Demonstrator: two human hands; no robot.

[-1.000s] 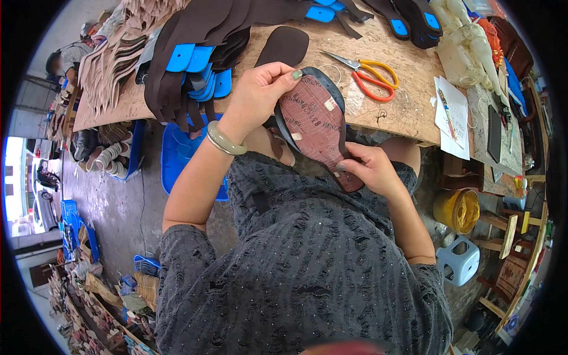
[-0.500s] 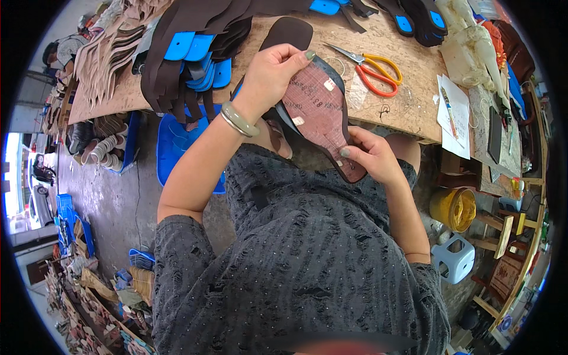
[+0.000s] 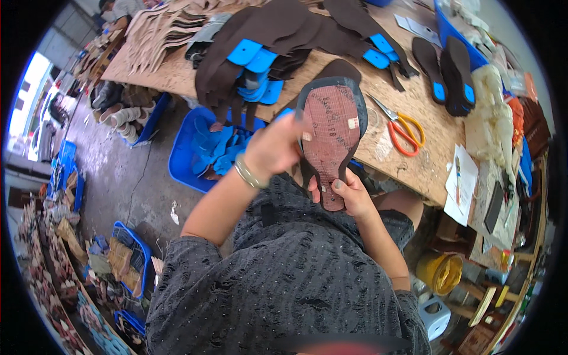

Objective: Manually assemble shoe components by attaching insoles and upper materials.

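A shoe insole (image 3: 331,131) is raised in front of me at the table's edge. Its reddish-brown board carries handwriting and pale patches, with a black border around it. My right hand (image 3: 349,192) is closed on the narrow lower end, thumb on top and fingertips showing at the far side. Beside the insole's left edge, my left hand (image 3: 275,145) is smeared by motion; its fingers cannot be made out, nor whether they touch the edge. Orange-and-yellow-handled scissors (image 3: 404,127) lie on the table right of the insole, and a dark brown insole piece (image 3: 340,69) lies behind it.
Dark brown pieces with blue ends (image 3: 251,53) are stacked on the wooden table (image 3: 384,171). Beige pieces (image 3: 157,38) lie farther left. A blue bin (image 3: 180,157) of blue scraps stands below. At right are white paper (image 3: 461,189) and a yellow bucket (image 3: 439,272).
My left hand has come off the insole's top end and moved down its left side. The insole has turned more upright. My view has shifted, showing more of the blue bin.
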